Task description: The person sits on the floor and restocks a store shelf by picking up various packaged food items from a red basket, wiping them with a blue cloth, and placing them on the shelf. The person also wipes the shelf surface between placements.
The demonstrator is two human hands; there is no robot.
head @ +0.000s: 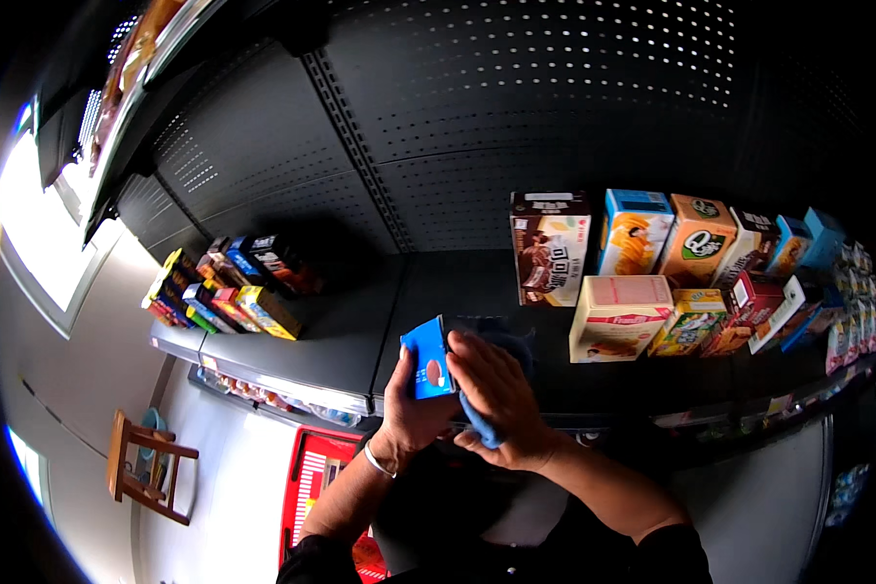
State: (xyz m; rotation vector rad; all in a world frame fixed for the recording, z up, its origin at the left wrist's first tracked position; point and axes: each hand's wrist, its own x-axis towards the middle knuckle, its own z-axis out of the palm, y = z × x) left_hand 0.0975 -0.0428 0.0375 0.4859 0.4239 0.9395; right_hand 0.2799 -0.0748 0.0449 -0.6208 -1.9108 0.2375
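Note:
A small blue snack box (427, 361) with a round brown biscuit pictured on it is gripped in my left hand (412, 409), the thumb along its near side. My right hand (500, 401) is against the box's right side and has a blue cloth (482, 423) bunched under its palm and fingers. More blue fabric shows dimly behind the right fingers. Both hands are in front of the edge of a black metal shelf (343, 358). A white bracelet (378, 461) circles my left wrist.
Snack boxes (620, 317) stand in two rows on the shelf's right, with smaller boxes (241, 285) on its left. A perforated back panel (452, 146) rises behind. Below stands a red shopping basket (290, 496) holding items; a wooden stool (146, 467) is farther left.

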